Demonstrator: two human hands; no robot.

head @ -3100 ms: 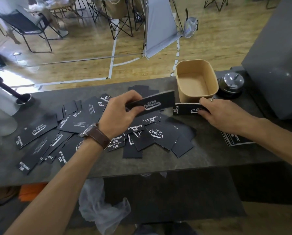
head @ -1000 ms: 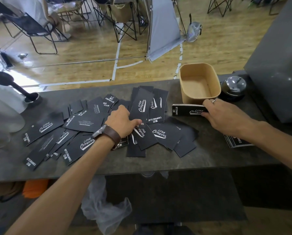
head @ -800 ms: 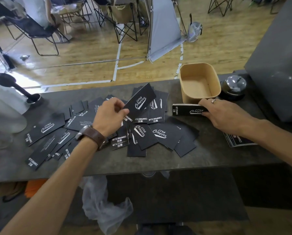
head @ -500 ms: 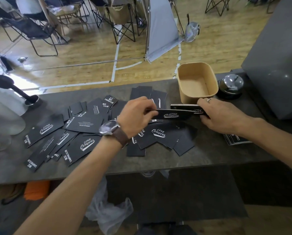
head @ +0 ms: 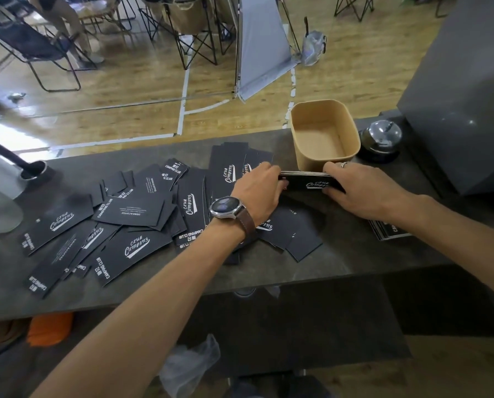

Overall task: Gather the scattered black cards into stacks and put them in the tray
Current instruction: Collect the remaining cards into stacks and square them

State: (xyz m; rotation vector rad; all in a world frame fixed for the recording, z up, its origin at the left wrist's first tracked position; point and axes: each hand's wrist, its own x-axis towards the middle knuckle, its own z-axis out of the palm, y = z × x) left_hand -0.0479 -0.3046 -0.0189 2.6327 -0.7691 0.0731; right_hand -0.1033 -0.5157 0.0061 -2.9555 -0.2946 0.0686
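A small stack of black cards [head: 308, 181] stands on edge just in front of the tan paper tray [head: 324, 156]. My left hand [head: 258, 189] grips the stack's left end and my right hand [head: 363, 191] grips its right end. Several loose black cards [head: 131, 214] with white "Camping" lettering lie scattered over the dark counter, left of and under my left arm. More loose cards [head: 294, 237] lie below the stack. The tray looks empty.
A chrome desk bell [head: 382, 139] sits right of the tray, beside a tall grey box [head: 463, 104]. Another card stack [head: 389, 232] lies under my right forearm. A black funnel-like tool [head: 24, 168] stands at far left. The counter edge runs near me.
My left hand picked one card off the pile, carried it right and set it against the stack that my right hand held in place. Now both hands clasp the stack's ends.
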